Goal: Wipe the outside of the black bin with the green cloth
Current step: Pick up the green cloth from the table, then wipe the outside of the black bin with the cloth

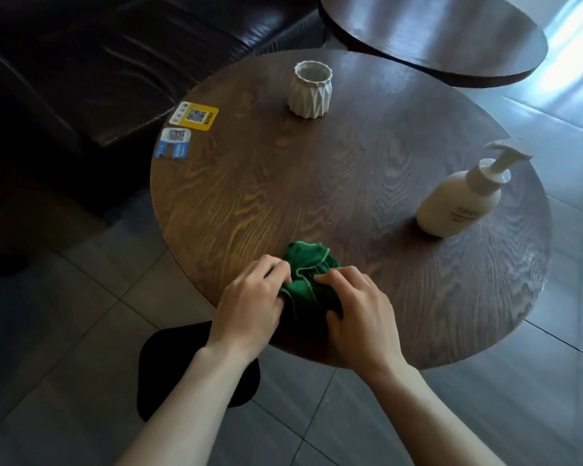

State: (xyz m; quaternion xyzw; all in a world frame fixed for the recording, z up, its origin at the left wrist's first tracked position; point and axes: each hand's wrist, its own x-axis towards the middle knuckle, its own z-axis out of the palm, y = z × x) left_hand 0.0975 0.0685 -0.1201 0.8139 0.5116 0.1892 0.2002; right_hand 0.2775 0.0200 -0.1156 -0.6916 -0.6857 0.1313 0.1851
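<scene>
A crumpled green cloth (308,274) lies near the front edge of a round wooden table (317,183). My left hand (249,304) grips the cloth's left side with curled fingers. My right hand (360,314) rests on its right side, fingers bent onto the fabric. A black bin (169,364) stands on the tiled floor under the table's front left edge, partly hidden by my left forearm; only its dark top shows.
A white ribbed cup (312,90) stands at the table's back. A cream pump bottle (465,196) is at the right. Two QR stickers (186,127) sit at the left edge. A second round table (435,35) overlaps behind. A dark leather sofa (81,79) fills the left.
</scene>
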